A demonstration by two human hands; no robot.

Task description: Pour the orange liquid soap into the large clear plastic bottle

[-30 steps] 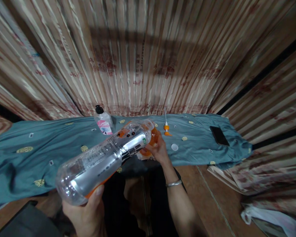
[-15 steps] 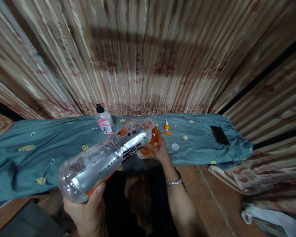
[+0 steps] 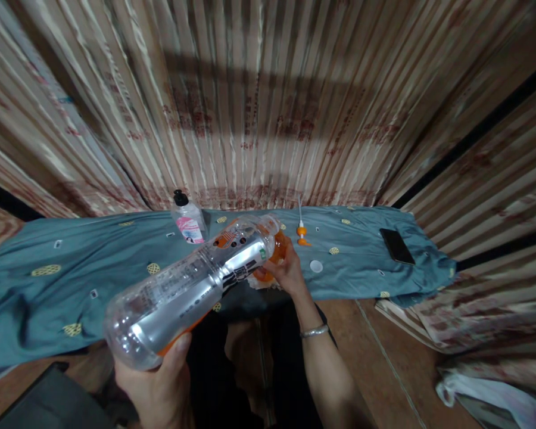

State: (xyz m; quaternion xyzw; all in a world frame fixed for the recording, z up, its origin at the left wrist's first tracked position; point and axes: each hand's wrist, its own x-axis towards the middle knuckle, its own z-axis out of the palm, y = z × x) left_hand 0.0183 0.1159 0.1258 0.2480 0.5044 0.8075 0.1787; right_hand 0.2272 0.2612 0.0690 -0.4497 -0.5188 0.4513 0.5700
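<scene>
My left hand [image 3: 158, 381] is wrapped round the base of a large clear plastic bottle [image 3: 187, 292] with a silver and orange label. The bottle is tilted, its neck pointing up and right over an orange bottle [image 3: 279, 247]. My right hand [image 3: 290, 268] grips that orange bottle, which is partly hidden behind the clear one. I cannot tell whether the two mouths touch. Right of them, an orange pump head [image 3: 301, 232] with a thin tube lies on the cloth, and a small white round cap [image 3: 315, 266] lies nearer me.
A clear bottle with a black top and pink label [image 3: 190, 225] stands at the back left. A black phone [image 3: 397, 245] lies on the right of the patterned teal cloth [image 3: 352, 274]. Striped curtains [image 3: 250, 107] hang behind and at both sides.
Both hands and both bottles hold nearly the same pose. The view has shifted very slightly; nothing was let go or taken hold of.
</scene>
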